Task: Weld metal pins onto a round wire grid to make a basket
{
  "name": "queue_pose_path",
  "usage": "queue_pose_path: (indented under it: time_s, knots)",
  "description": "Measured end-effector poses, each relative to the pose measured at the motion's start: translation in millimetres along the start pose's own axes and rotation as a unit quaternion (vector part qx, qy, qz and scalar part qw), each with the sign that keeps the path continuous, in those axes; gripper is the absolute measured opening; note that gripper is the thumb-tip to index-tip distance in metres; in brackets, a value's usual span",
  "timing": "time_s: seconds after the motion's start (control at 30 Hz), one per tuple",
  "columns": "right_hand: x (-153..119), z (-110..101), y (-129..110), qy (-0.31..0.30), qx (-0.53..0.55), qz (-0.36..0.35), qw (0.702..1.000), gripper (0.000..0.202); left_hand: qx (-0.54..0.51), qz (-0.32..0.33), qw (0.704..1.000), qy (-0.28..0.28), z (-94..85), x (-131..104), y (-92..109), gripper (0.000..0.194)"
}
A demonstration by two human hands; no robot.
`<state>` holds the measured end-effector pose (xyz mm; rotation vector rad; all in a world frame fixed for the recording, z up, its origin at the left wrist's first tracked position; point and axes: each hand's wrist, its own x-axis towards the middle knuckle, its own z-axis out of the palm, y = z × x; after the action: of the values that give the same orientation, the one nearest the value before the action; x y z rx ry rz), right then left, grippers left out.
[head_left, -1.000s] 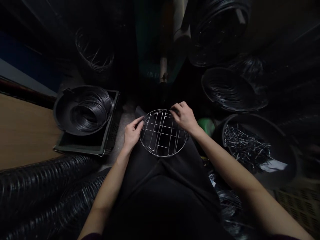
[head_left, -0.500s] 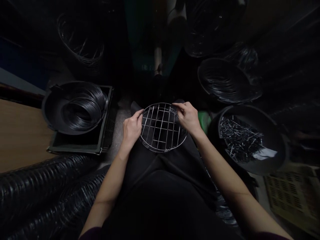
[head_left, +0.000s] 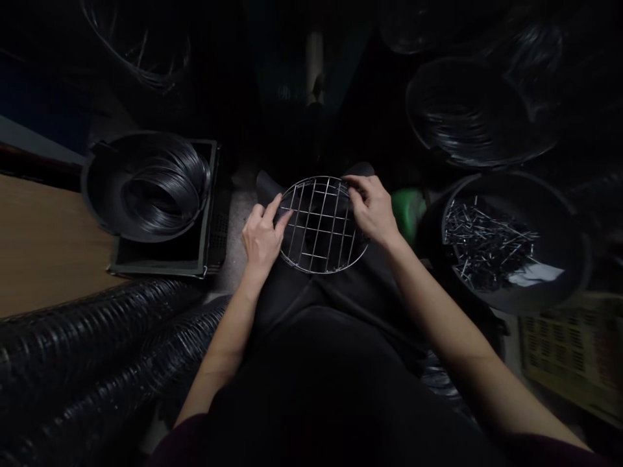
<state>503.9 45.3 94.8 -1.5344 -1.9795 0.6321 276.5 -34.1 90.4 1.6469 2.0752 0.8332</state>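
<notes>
A round wire rack (head_left: 318,224) with crossing bars lies over my lap, held at both sides. My left hand (head_left: 263,237) grips its left rim, the thumb over the grid and the fingers at the edge. At the upper right rim, my right hand (head_left: 374,209) is closed on the wire, fingertips bent over it. Beneath the upper edge, more curved wire shows, perhaps further rims; I cannot tell how many.
To the left, a dark basin (head_left: 104,194) with a wire coil (head_left: 163,194) sits on a crate (head_left: 160,259). At right, a basin (head_left: 564,240) holds short metal pieces (head_left: 487,240) and white paper (head_left: 535,274). Stacked wire rings (head_left: 97,331) lie lower left; a yellowish crate (head_left: 559,344) stands lower right.
The view has tilted, so most things sit higher in the picture. My left thumb has moved inward over the grid. Both hands still hold the rack.
</notes>
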Motion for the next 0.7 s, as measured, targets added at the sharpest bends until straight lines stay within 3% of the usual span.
queue_pose_path:
  time_s: [0.1,0.23,0.37,0.47,0.6,0.7]
  knots:
    - [-12,-7,-4,0.015,-0.021,-0.007,1.0,0.038,-0.009,0.023,1.0,-0.008,3.0,0,-2,0.047]
    - [-55,-13,-25,0.068,-0.163,-0.014,0.984,0.043,-0.037,0.032,0.998,-0.032,2.4,0,-3,0.047]
    - [-95,6,-24,0.016,-0.192,-0.035,0.981,0.043,-0.07,0.022,0.996,-0.049,3.4,-2,-3,0.048]
    - [-111,23,-11,0.029,-0.149,-0.041,0.988,0.046,-0.111,0.033,0.992,-0.044,4.3,-5,0,0.048]
    - [-108,15,3,0.062,-0.1,-0.044,0.992,0.048,-0.259,0.006,0.965,-0.04,8.0,-5,1,0.051]
    - [-67,-22,34,0.137,-0.063,-0.03,0.988,0.045,-0.377,-0.072,0.923,-0.012,22.3,1,-10,0.057]
